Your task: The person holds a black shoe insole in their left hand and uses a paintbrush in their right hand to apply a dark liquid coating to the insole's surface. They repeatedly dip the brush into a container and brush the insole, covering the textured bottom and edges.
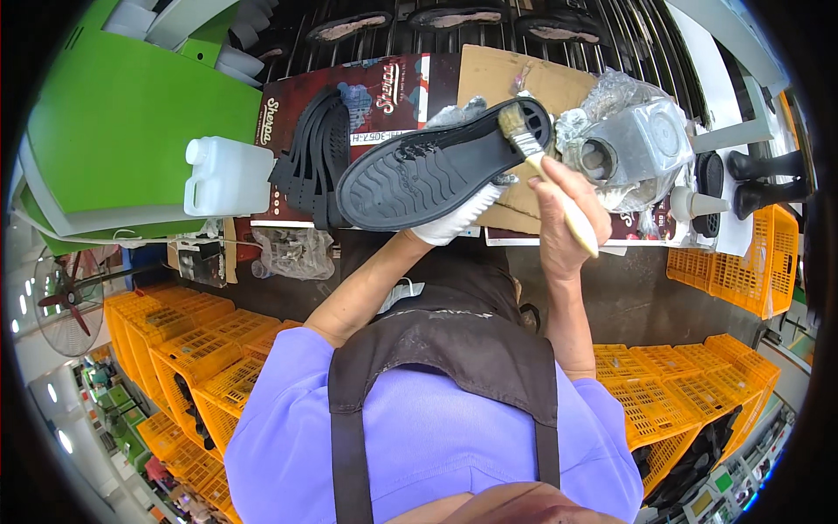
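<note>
My left hand [456, 222], in a white glove, grips a black shoe sole [393, 188] from beneath. Glove fingers show along both of its long sides. The sole is tilted across the worktable, its inner face with wavy ridges turned up and its narrower end to the right. In my bare right hand [569, 214] is a paintbrush [525, 145] with a pale handle. Its bristles rest on the sole's right end, by the small hollows there. Dark wet-looking marks lie mid-sole. Beside the sole at left is a stack of several black soles [321, 144].
A cut-open clear plastic container [659, 140] in crumpled film stands right on the cardboard [489, 79], near a white nozzle bottle [698, 203]. A white jug [229, 177] sits left by a green machine [131, 131]. Shoe parts [349, 26] lie on rollers beyond. Orange crates [672, 384] stand behind.
</note>
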Motion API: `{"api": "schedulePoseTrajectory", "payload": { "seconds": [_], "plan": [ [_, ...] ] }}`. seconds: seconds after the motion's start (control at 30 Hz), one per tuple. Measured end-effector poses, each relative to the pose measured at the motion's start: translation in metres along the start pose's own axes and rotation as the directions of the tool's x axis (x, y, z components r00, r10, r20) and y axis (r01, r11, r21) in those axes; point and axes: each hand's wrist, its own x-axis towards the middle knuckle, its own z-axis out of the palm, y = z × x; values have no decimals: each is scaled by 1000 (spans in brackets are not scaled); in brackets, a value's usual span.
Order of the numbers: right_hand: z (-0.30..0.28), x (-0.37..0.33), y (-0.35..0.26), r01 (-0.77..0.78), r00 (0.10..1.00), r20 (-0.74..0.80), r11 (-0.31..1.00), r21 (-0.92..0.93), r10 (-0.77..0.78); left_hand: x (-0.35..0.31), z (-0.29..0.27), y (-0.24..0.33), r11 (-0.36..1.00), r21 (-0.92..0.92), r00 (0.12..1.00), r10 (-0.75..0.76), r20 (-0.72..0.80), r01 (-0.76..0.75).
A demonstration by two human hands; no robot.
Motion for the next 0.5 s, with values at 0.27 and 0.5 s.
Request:
{"api": "schedulePoseTrajectory", "payload": {
  "seconds": [0.27,0.5],
  "plan": [
    [26,-11,-23,-14,993,115,989,150,-3,-8,5,-14,899,-430,996,-88,6,82],
    [34,-11,-33,-131,980,179,961,244,89,-12,-2,-15,867,-321,922,-335,192,382]
  ]
}}
